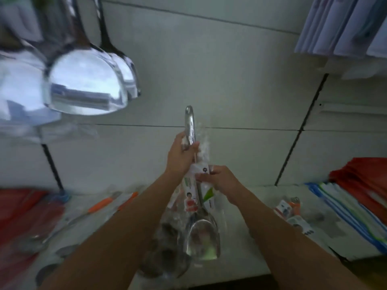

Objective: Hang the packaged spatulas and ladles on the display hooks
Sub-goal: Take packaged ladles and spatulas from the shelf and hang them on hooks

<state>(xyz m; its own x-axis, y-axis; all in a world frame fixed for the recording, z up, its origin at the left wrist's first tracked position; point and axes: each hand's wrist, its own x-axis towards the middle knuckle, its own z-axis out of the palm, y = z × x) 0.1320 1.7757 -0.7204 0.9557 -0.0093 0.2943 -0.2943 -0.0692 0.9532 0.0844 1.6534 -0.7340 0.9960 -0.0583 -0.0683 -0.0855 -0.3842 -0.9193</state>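
Left fingers wrapped round spatula handle, right fingers pinching its packaging card just below

Dim, greenish light; glare on the hanging ladles; motion blur and wide-angle bending toward the edges.

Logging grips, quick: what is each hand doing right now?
Left hand: grips the packaged spatula by its metal handle.
Right hand: pinches the spatula's plastic wrapper at the label card.
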